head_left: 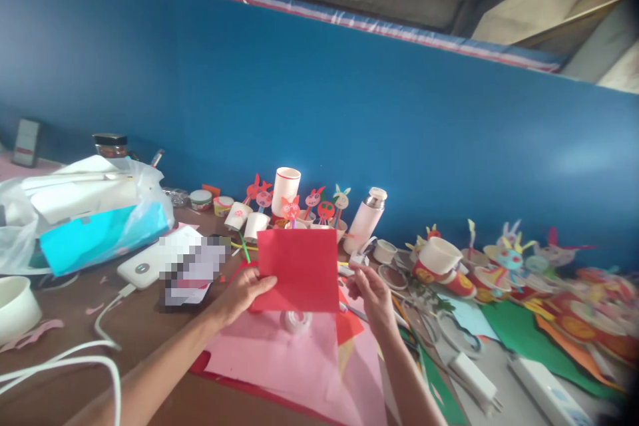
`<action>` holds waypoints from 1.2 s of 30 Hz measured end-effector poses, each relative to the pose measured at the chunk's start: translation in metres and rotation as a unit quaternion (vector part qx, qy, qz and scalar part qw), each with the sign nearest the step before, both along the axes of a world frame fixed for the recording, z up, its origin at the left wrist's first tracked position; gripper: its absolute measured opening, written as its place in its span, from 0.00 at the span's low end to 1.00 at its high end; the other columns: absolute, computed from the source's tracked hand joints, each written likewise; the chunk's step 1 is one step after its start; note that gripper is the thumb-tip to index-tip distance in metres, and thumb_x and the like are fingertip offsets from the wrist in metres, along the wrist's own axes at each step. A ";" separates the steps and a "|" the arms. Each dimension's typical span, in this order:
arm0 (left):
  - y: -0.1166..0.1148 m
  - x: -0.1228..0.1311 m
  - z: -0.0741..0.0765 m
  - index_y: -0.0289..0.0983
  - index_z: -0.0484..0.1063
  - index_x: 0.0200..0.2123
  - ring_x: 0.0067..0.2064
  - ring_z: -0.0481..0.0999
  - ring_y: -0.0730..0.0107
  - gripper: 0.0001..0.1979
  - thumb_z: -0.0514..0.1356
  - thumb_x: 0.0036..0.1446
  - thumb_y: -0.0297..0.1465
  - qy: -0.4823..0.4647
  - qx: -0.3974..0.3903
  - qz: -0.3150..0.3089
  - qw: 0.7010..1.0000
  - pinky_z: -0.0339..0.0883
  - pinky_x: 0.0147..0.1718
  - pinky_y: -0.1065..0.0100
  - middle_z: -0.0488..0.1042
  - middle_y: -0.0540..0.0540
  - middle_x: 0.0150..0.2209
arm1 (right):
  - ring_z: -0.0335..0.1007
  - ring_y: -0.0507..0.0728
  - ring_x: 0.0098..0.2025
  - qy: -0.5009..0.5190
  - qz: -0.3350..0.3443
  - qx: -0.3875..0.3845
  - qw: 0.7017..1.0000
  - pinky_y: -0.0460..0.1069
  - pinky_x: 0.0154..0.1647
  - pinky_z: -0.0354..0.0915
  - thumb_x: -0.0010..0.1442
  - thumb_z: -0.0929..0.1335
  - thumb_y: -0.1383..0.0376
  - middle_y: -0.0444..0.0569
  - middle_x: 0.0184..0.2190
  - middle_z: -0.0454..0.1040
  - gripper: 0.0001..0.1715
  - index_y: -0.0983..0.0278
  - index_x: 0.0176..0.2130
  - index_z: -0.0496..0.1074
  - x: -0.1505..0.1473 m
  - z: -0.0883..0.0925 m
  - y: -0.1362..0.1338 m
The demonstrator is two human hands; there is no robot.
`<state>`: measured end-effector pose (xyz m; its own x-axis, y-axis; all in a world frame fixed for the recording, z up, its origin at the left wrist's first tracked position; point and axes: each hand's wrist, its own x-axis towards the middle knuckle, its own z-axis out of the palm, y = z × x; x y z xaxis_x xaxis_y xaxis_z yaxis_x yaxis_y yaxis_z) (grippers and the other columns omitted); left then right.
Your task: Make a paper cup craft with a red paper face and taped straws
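A red sheet of paper (302,271) is held up in front of me. My left hand (249,293) pinches its left edge, thumb on the near face. Just off the right edge is my right hand (372,296), with its fingers curled together; whatever they may hold is hidden. Below the sheet, a small roll of clear tape (296,322) lies on pink paper (274,359). An orange-red paper piece (350,327) shows beside it, between the sheet and my right hand.
Paper cups with paper animal heads (257,225) and a pink thermos (365,219) stand along the blue partition (319,106). A plastic bag (150,180), power bank (150,266) and white cable (74,353) lie left. Green paper (539,339) and a charger (474,379) lie right.
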<state>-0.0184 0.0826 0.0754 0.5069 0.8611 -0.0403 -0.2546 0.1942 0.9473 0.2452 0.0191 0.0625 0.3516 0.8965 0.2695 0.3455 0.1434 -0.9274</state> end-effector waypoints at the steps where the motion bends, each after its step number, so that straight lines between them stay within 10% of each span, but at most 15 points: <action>1: 0.003 -0.001 0.000 0.32 0.76 0.34 0.33 0.76 0.61 0.13 0.65 0.47 0.35 -0.011 0.001 0.003 1.000 0.67 0.33 0.67 0.78 0.42 0.31 | 0.62 0.51 0.21 -0.034 -0.001 -0.021 0.999 0.46 0.23 0.60 0.58 0.59 0.48 0.43 0.21 0.67 0.25 0.65 0.39 0.69 0.011 0.002 -0.001; 6: 0.014 -0.005 -0.005 0.33 0.75 0.37 0.32 0.76 0.64 0.13 0.62 0.51 0.36 -0.046 0.028 0.041 0.998 0.67 0.36 0.66 0.78 0.44 0.31 | 0.63 0.53 0.22 -0.227 -0.027 -0.136 0.964 0.45 0.23 0.55 0.52 0.64 0.53 0.43 0.17 0.68 0.17 0.63 0.24 0.73 0.061 0.008 -0.021; 22: 0.015 -0.003 -0.007 0.34 0.72 0.36 0.25 0.74 0.68 0.16 0.65 0.46 0.38 -0.061 -0.017 0.092 0.994 0.65 0.22 0.72 0.75 0.49 0.25 | 0.67 0.60 0.42 -0.476 0.002 -0.219 0.852 0.51 0.41 0.60 0.54 0.62 0.62 0.50 0.34 0.73 0.13 0.60 0.33 0.75 0.068 -0.009 -0.069; 31: 0.018 -0.006 -0.009 0.34 0.70 0.31 0.20 0.70 0.74 0.12 0.63 0.49 0.37 -0.075 -0.024 0.110 0.991 0.61 0.17 0.75 0.74 0.51 0.23 | 0.71 0.59 0.34 -0.362 0.007 -0.234 0.902 0.51 0.34 0.62 0.56 0.62 0.55 0.47 0.32 0.75 0.13 0.58 0.35 0.71 0.083 0.015 -0.086; 36: 0.012 -0.006 0.001 0.35 0.71 0.41 0.30 0.77 0.66 0.16 0.64 0.50 0.35 -0.114 -0.057 0.085 0.988 0.69 0.25 0.71 0.77 0.45 0.34 | 0.67 0.55 0.29 -0.151 0.073 -0.124 0.978 0.47 0.30 0.61 0.57 0.62 0.53 0.46 0.26 0.73 0.16 0.62 0.34 0.70 0.038 0.021 -0.070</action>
<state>-0.0243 0.0947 0.0766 0.3617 0.9313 -0.0436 -0.4980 0.2325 0.8354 0.2835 -0.0512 0.0831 0.1537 0.9820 0.1096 0.6019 -0.0051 -0.7985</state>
